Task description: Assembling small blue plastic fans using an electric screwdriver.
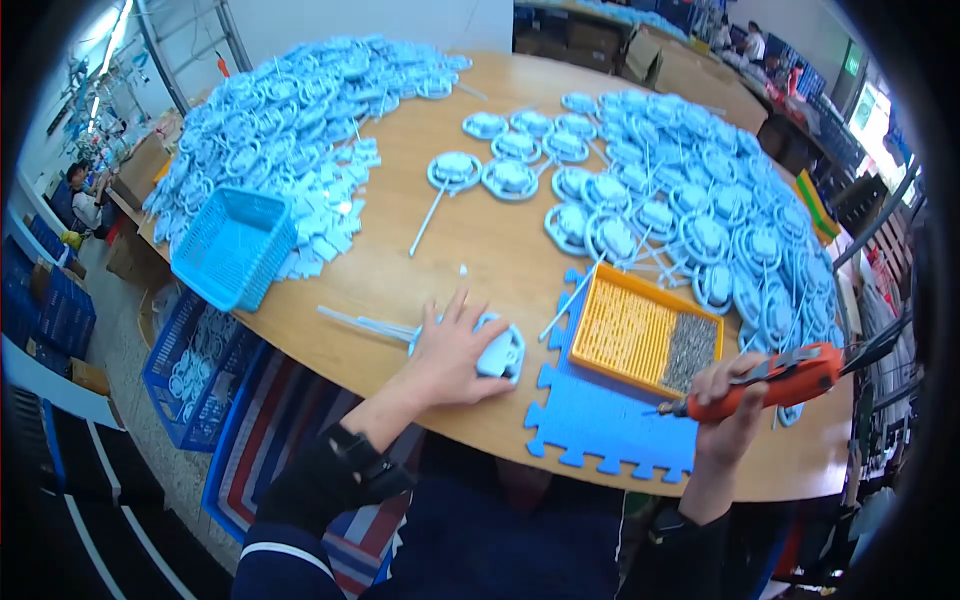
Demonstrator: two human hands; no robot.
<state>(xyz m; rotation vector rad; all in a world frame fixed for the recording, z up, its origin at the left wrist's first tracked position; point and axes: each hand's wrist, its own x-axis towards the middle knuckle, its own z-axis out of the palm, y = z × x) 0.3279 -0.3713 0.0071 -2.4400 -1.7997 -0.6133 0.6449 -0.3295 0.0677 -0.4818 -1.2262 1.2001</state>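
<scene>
My left hand point(447, 352) is laid over a light blue plastic part point(503, 358) on the table near me. The thumb is at its near edge and the fingers spread across its top; the hand covers much of it. Thin pale blue stems point(365, 322) stick out leftward from under the hand. In my right hand point(728, 405) is a red-orange electric screwdriver point(790, 383), its fingers wrapped round the body. The bit points left, above a blue foam mat point(610, 420). On the mat stands a yellow tray point(625, 335) holding many small grey screws point(690, 350).
Round light blue parts with stems point(710, 200) are heaped at the right. Another blue heap point(290, 110) fills the far left, with small flat pieces in front. A blue basket point(235, 245) stands at the left table edge. Blue crates point(195, 375) with parts sit below.
</scene>
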